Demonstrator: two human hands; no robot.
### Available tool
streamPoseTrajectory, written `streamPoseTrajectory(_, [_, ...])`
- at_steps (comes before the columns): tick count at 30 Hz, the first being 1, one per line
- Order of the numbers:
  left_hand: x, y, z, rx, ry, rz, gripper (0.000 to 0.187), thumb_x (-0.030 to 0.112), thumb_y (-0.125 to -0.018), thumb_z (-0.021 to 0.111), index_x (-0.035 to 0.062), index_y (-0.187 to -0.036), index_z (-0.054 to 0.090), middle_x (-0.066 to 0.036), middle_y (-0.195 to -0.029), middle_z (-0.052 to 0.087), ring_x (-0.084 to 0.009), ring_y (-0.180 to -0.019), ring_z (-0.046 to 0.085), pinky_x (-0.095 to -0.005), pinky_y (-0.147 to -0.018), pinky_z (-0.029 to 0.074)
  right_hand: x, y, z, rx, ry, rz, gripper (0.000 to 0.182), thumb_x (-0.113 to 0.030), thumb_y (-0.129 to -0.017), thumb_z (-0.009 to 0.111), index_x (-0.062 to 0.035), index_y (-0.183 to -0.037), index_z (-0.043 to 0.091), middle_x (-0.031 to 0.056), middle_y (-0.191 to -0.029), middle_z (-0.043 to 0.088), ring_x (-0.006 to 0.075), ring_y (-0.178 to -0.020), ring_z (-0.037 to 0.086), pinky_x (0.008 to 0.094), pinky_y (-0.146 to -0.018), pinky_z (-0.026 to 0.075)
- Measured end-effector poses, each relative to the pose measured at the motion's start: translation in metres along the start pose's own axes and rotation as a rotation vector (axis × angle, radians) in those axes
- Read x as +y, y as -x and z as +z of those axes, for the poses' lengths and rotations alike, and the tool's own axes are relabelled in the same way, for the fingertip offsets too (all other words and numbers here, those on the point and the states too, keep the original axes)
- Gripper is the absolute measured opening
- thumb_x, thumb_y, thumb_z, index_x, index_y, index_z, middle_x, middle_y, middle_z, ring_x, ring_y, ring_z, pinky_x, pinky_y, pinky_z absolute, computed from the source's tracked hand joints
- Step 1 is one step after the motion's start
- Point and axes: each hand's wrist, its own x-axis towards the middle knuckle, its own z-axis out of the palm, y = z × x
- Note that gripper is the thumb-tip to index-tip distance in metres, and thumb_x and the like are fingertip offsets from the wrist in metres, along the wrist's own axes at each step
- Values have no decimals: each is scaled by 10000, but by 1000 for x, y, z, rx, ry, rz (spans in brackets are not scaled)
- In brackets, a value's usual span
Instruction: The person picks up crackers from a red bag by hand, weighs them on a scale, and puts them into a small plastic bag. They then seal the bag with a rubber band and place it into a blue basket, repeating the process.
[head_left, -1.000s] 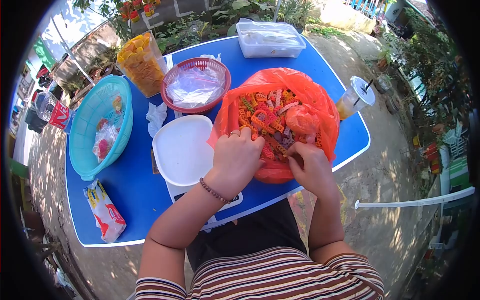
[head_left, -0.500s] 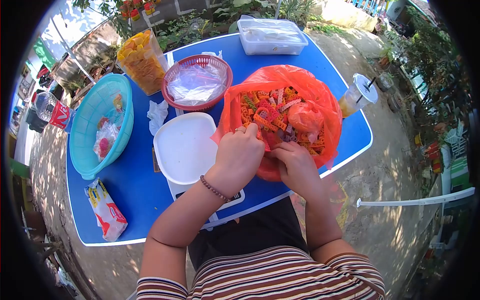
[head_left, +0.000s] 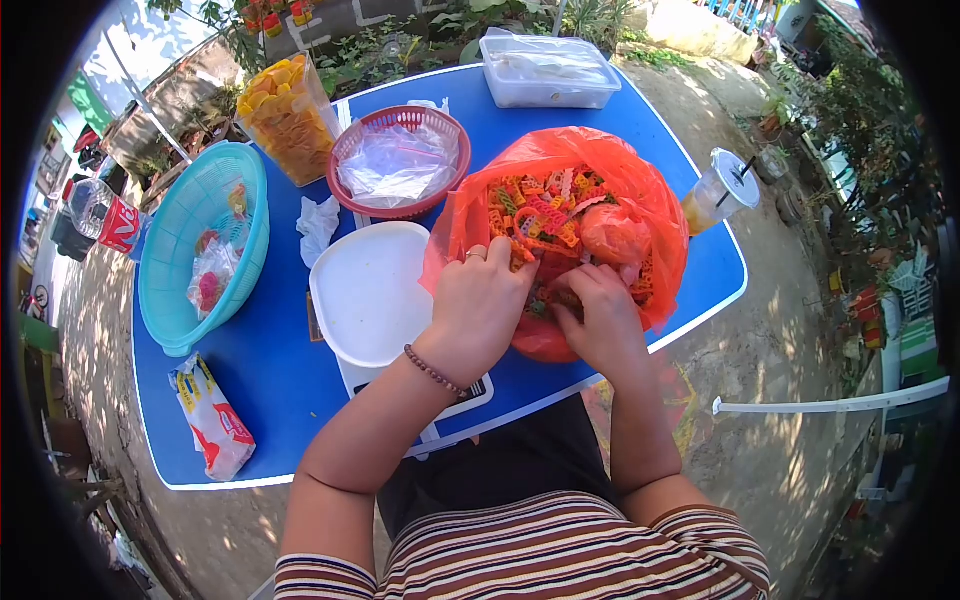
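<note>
A red plastic bag [head_left: 610,150] stands wide open on the right of the table, full of ladder-shaped, multicoloured snack crackers [head_left: 545,215]. On top of them rests a knotted red plastic bundle [head_left: 612,235]. My left hand [head_left: 485,300], wearing a ring and a bead bracelet, is closed at the bag's near left rim, its fingers gripping the red plastic. Just inside the near side of the opening is my right hand [head_left: 603,312], fingers curled down among the crackers. What its fingertips hold is hidden. A digital scale with a white tray [head_left: 372,295] lies beside my left wrist.
A red basket [head_left: 400,210] contains clear plastic bags. At left are a turquoise basket [head_left: 155,270], a soda bottle [head_left: 120,228] and a white-red packet [head_left: 222,430]. Behind stand a bag of orange chips [head_left: 290,120] and a lidded plastic box [head_left: 550,85]. A drink cup [head_left: 722,185] is at right.
My hands have moved slightly apart, with the right shifting right and up among the crackers. The near part of the bag's opening is spread wider between them.
</note>
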Motion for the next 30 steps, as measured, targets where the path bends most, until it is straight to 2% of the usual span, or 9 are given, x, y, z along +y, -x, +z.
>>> streamPoseTrajectory(3, [0, 0, 1, 8, -11, -17, 746, 231, -669, 883, 161, -1369, 635, -97, -1074, 586, -256, -1005, 647, -361, -786, 563, -1, -2, 14, 133, -25, -107, 404, -22, -772, 742, -10, -1166, 658, 180, -1071, 699, 386, -1075, 614, 483, -954, 487])
streamPoseTrajectory(6, [0, 0, 0, 1, -8, -31, 759, 232, -668, 886, 146, -1371, 612, -99, -1080, 588, -257, -1005, 648, -363, -789, 563, -1, -4, 19, 187, -51, -127, 298, -9, -785, 724, -13, -1079, 674, 177, -1063, 696, 380, -1035, 636, 480, -915, 501])
streamPoseTrajectory(9, [-2, -1, -2, -40, 22, -39, 714, 223, -673, 884, 128, -1320, 599, -104, -1088, 591, -263, -1006, 653, -366, -791, 563, 2, -3, 19, 147, -56, -75, 242, 18, -785, 703, -19, -1023, 677, 167, -1009, 686, 363, -977, 659, 466, -852, 521])
streamPoseTrajectory(12, [-3, 0, -7, -43, 58, -59, 658, 215, -677, 881, 120, -1259, 589, -111, -1094, 593, -275, -1011, 658, -375, -797, 563, -3, -3, 15, 222, -74, 8, 258, 50, -780, 679, -21, -1029, 673, 151, -959, 665, 346, -922, 673, 445, -809, 534])
streamPoseTrajectory(15, [-5, -1, -11, -58, 69, -71, 632, 219, -682, 874, 118, -1235, 584, -119, -1100, 596, -292, -1016, 662, -390, -805, 563, -11, -1, 11, 238, -126, -14, 196, 33, -775, 675, -9, -966, 656, 152, -939, 599, 372, -924, 630, 477, -804, 526])
streamPoseTrajectory(18, [-7, -1, -20, -76, 86, -70, 577, 237, -704, 852, 115, -1211, 604, -127, -1091, 601, -303, -1016, 666, -405, -803, 565, -13, 1, 13, 132, -160, -201, 232, 46, -777, 653, 4, -1002, 689, 165, -1008, 568, 373, -957, 616, 473, -835, 528])
streamPoseTrajectory(24, [-11, 4, -30, -34, 154, -69, 383, 238, -798, 758, 106, -1141, 651, -133, -1042, 607, -308, -967, 683, -410, -772, 568, -9, -6, 26, 177, -140, -96, 349, 41, -795, 635, 8, -1132, 717, 210, -1078, 542, 384, -1022, 606, 469, -894, 525])
streamPoseTrajectory(30, [-18, -3, -12, 24, 190, -20, 302, 96, -849, 678, 118, -1150, 680, -118, -1042, 608, -299, -951, 692, -388, -771, 574, -16, -16, 30, 236, -150, -114, 321, 82, -799, 598, 17, -1090, 717, 199, -1070, 535, 384, -1003, 602, 442, -905, 512])
